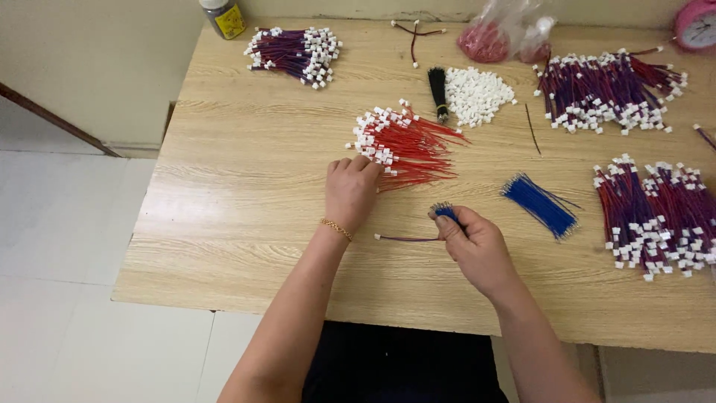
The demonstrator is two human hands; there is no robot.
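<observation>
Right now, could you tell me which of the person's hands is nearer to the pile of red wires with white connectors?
Left. The left hand touches the red wire pile at its near edge; the right hand holds blue wires below it, apart.

Bright, even light; soft shadows under hands; slight blur at far corners, perhaps mild edge distortion.
</observation>
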